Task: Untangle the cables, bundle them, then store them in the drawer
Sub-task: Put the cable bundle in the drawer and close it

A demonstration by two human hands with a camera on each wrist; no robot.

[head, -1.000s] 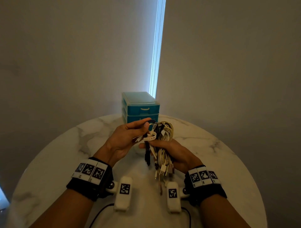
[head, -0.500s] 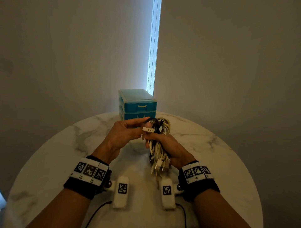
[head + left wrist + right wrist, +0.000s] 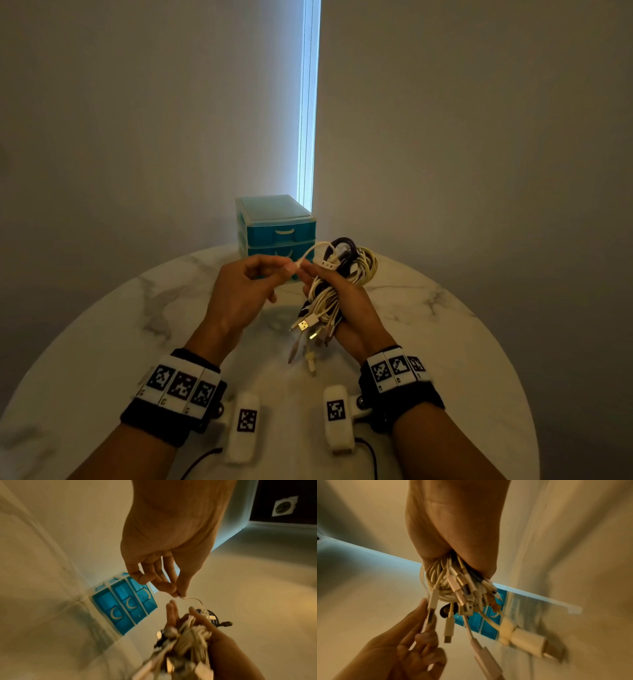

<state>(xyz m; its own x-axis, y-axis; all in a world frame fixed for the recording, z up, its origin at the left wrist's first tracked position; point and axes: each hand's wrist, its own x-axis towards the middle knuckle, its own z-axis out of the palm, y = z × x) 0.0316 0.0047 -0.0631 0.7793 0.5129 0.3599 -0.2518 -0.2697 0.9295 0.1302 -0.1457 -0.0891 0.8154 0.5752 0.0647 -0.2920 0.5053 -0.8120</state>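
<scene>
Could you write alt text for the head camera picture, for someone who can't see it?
Above a round marble table, a person's right hand grips a bundle of cables while the left hand pinches the end of one white cable. A small blue drawer unit stands behind, its drawers closed.

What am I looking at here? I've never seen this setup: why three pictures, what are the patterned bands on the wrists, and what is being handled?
No robot here: a person works with bare hands. The big picture comes from a camera on the head; the other two come from cameras strapped to the wrists, under the patterned bands. The right hand grips a bunch of cables, mostly white, some black, plugs dangling. The left hand pinches the end of one white cable that loops up from the bunch. Behind them, on the round marble table, stands a small blue drawer unit, its drawers closed.
</scene>
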